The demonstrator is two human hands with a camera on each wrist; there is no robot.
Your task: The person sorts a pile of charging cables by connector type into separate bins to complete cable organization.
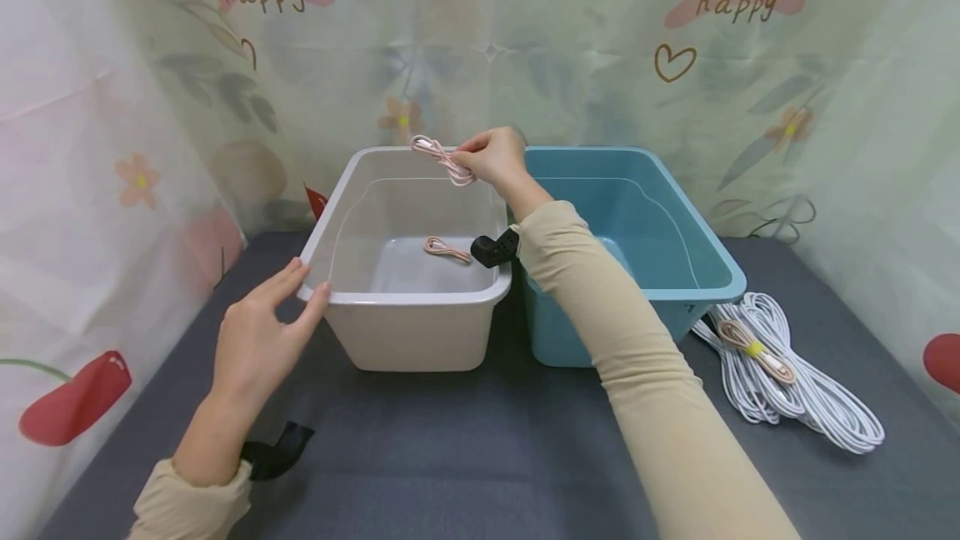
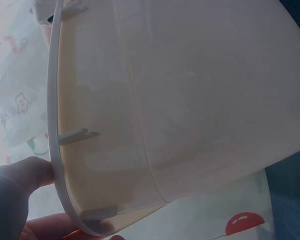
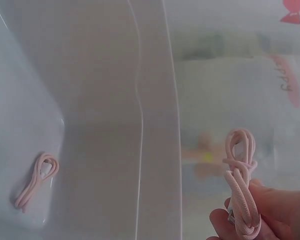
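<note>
My right hand point(image 1: 495, 158) pinches a coiled pink braided charging cable point(image 1: 444, 160) above the far rim of the off-white bin point(image 1: 412, 332). In the right wrist view, this pink cable is wrapped around its own middle. A second coiled pink cable point(image 1: 447, 250) lies on the bin's floor, towards the right; a pale connector shows in its loop in the right wrist view. My left hand point(image 1: 258, 332) holds the bin's near left corner, thumb at the front rim point(image 2: 53, 125) and fingers around the side. Some left fingertips are cut off in the left wrist view.
A blue bin point(image 1: 630, 157) stands right of the off-white one, partly behind my right forearm. Further right, bundled white cables point(image 1: 817, 398) lie on the dark cloth, with a pink cable point(image 1: 776, 365) in a yellow tie on top. A patterned curtain point(image 1: 480, 40) hangs behind.
</note>
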